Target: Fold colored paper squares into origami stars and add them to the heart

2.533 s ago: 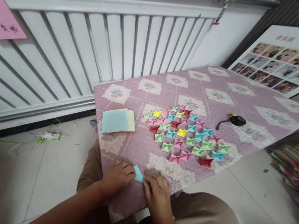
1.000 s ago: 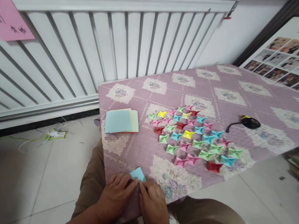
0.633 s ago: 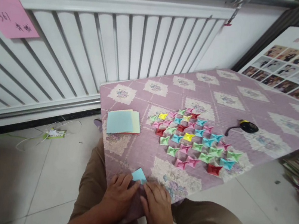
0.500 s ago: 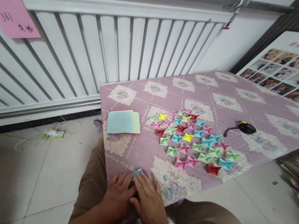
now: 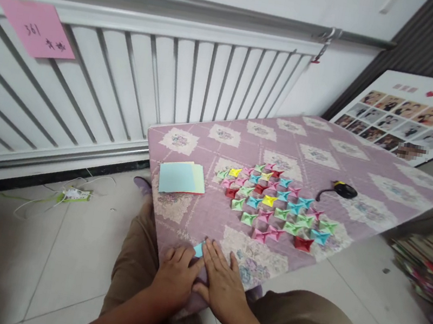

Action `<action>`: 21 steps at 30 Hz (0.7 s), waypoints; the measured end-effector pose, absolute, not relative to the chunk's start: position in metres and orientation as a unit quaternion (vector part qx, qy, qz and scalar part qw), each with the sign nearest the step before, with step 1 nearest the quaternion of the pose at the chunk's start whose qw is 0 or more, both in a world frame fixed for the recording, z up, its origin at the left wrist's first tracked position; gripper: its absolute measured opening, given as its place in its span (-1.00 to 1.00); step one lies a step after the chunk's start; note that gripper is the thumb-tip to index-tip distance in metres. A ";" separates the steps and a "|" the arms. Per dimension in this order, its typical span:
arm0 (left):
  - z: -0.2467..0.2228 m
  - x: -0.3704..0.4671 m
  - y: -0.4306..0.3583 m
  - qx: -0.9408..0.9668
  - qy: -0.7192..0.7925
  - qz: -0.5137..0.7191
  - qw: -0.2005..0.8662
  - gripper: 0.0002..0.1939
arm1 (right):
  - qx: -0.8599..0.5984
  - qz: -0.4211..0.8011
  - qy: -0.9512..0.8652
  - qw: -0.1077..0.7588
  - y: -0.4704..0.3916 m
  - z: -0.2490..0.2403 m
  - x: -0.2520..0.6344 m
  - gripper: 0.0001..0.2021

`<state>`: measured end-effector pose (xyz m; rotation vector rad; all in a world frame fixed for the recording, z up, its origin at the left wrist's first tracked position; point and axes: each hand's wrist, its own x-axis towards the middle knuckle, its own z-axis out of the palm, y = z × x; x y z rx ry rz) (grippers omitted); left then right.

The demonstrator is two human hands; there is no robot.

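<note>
A small folded piece of blue paper (image 5: 199, 249) lies at the near corner of the table, mostly hidden under my fingers. My left hand (image 5: 177, 273), its fingers bent, holds the paper down from the left side. Over its right edge my right hand (image 5: 220, 280) lies flat with fingers stretched out and the thumb apart. Beyond my hands stand several rows of small folded paper shapes, among them a yellow one (image 5: 269, 200) and a dark red one (image 5: 303, 243). To the left is a stack of square paper sheets (image 5: 178, 177), light blue on top.
A flowered purple cloth (image 5: 191, 218) covers the table. Toward the right lies a black object with a cord (image 5: 345, 190). A white radiator (image 5: 201, 77) runs behind the table, and a photo board (image 5: 409, 113) leans at the back right. A power strip (image 5: 75, 194) sits on the floor.
The camera view has tilted and shifted slightly. My right hand has turned a little, with its fingers more spread, and stays over the blue paper beside my left hand.
</note>
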<state>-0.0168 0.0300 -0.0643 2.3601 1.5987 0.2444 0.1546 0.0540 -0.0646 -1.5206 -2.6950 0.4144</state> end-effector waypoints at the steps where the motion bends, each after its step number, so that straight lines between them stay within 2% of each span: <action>1: -0.065 -0.017 0.030 0.817 0.553 0.084 0.136 -0.53 | -0.490 0.126 -0.862 0.010 0.053 -0.065 0.155 -0.25; 7: -0.068 -0.016 0.029 0.819 0.554 0.088 0.117 -0.54 | -0.505 0.101 -0.857 0.019 0.032 -0.075 0.172 -0.29; 13: -0.067 -0.016 0.028 0.816 0.559 0.089 0.118 -0.51 | -0.527 0.046 -0.846 0.071 0.013 -0.092 0.187 -0.37; 17: -0.069 -0.015 0.028 0.815 0.560 0.091 0.118 -0.50 | -0.540 0.019 -0.832 0.127 0.019 -0.088 0.192 -0.55; 21: -0.069 -0.014 0.028 0.818 0.559 0.082 0.111 -0.49 | -0.527 0.033 -0.817 0.231 0.036 -0.073 0.182 -0.76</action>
